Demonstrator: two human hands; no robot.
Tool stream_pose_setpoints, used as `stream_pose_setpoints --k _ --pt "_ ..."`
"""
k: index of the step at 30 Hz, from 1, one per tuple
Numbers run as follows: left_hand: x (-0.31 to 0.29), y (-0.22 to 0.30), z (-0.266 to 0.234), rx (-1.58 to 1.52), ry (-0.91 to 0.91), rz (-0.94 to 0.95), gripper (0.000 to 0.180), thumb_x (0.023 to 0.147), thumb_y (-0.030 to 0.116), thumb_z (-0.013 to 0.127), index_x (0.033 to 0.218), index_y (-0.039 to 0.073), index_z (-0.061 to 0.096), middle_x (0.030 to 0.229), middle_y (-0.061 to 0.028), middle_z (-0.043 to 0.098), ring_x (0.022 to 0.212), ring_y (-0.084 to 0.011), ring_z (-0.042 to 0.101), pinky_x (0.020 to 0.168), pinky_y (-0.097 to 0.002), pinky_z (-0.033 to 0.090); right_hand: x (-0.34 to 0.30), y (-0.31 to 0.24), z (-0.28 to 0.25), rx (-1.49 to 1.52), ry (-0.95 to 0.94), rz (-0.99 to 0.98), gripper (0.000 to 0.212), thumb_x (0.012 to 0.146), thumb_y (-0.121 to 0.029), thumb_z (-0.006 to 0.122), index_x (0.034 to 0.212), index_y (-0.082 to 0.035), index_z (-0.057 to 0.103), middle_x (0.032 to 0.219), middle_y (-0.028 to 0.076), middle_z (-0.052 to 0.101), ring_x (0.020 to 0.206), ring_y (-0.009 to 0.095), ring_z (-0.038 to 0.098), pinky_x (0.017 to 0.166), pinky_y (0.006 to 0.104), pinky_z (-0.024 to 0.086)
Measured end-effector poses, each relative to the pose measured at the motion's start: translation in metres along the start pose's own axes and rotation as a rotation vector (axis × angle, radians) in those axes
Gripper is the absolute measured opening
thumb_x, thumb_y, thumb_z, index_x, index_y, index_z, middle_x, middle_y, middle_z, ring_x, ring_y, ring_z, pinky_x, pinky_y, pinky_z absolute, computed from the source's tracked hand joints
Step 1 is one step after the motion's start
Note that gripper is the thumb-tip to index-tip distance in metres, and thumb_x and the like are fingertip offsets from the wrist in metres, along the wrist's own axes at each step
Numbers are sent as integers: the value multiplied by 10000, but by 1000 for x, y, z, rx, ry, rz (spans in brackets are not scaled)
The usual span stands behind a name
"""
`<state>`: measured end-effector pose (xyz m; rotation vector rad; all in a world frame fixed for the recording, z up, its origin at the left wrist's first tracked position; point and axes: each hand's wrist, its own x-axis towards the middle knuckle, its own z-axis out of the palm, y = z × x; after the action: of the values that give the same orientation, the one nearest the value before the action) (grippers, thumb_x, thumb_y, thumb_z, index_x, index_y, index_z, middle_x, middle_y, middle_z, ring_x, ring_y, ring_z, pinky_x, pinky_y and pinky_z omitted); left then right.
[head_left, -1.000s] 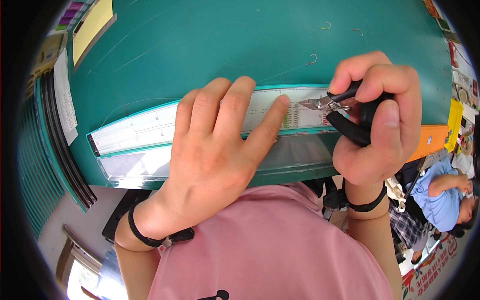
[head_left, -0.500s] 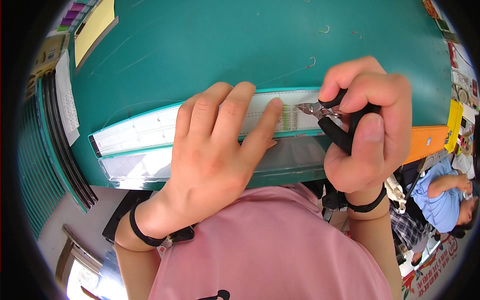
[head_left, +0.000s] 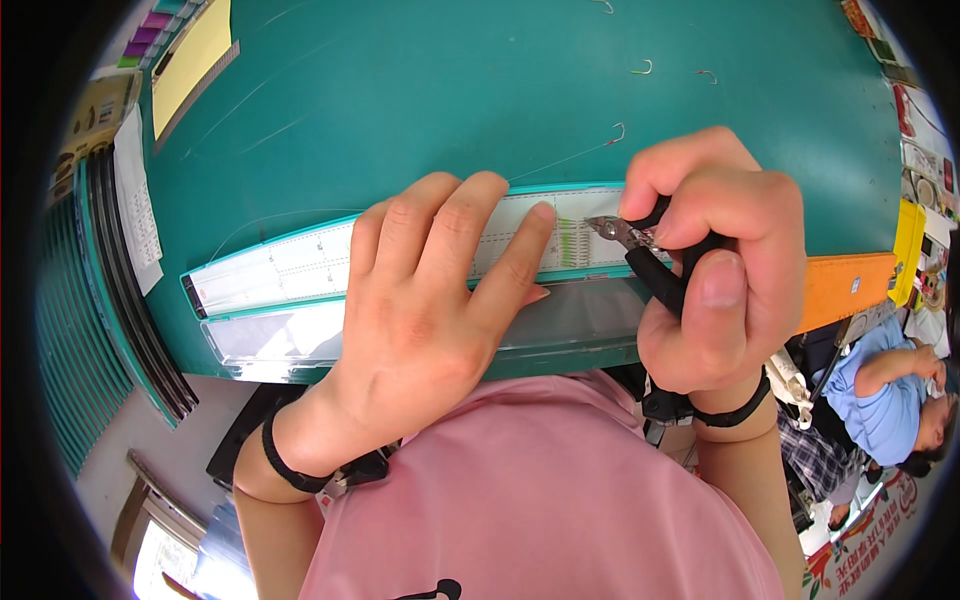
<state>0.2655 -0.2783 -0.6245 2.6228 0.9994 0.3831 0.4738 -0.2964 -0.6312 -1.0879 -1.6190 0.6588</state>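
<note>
A long, narrow teal box (head_left: 184,277) lies across the table in front of me, its white lining printed with dashed lines. Its transparent lid (head_left: 590,305) is folded toward me. My left hand (head_left: 415,300) rests on the box with fingers extended, the index fingertip just left of a small green and silver coil-like row (head_left: 572,243). Wrapped round black-handled cutting pliers (head_left: 655,280) is my right hand (head_left: 745,260). The pliers' jaws point left, at the upper right end of that row; whether they touch it I cannot tell.
Fishing hooks lie beyond the box, including one tied to a thin line (head_left: 617,134) and a greenish one (head_left: 643,67). An orange ruler-like strip (head_left: 848,285) sits at right. Ribbed teal cases (head_left: 85,320) stand at left. People sit at far right.
My right hand has shifted slightly left with the pliers, bringing the jaws closer to the coil-like row. My left hand stays on the box almost unmoved. The whole view has shifted a little.
</note>
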Motion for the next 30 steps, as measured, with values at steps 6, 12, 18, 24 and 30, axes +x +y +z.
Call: stream_pose_setpoints --k 6,12,18,24,30 --pt "1 -2 -1 -8 -2 11 579 657 147 831 1217 86 699 1261 -149 568 1091 -350 552 887 -465 441 1 -1 2 -14 12 20 320 1068 -309 383 949 -23 465 850 172 598 725 183 522 606 298 408" --pt "2 -3 -4 1 0 49 598 637 122 832 1215 67 690 1262 -154 571 1097 -364 560 891 -472 456 1 -1 2 -9 27 -55 335 1064 -328 404 968 -15 477 857 168 602 716 168 514 591 288 395" --pt "27 -1 -31 -172 -16 -50 478 683 -57 787 1139 24 668 1223 -198 610 1121 -382 586 933 -461 476 -4 -29 -61 139 341 232 390 1014 -368 413 1058 11 495 948 224 587 748 175 508 634 263 411" --pt "82 3 3 8 5 37 92 861 16 675 939 36 630 905 -88 608 854 -305 563 784 -393 414 -13 2 -84 177 327 227 416 1005 -367 366 1086 28 470 960 240 571 797 200 519 730 295 437" --pt "95 11 4 182 -107 96 80 861 -34 635 907 28 610 848 -94 570 814 -299 538 760 -393 396 -5 -3 -78 224 315 234 398 1014 -358 389 1095 25 460 970 228 567 820 185 513 719 277 436"
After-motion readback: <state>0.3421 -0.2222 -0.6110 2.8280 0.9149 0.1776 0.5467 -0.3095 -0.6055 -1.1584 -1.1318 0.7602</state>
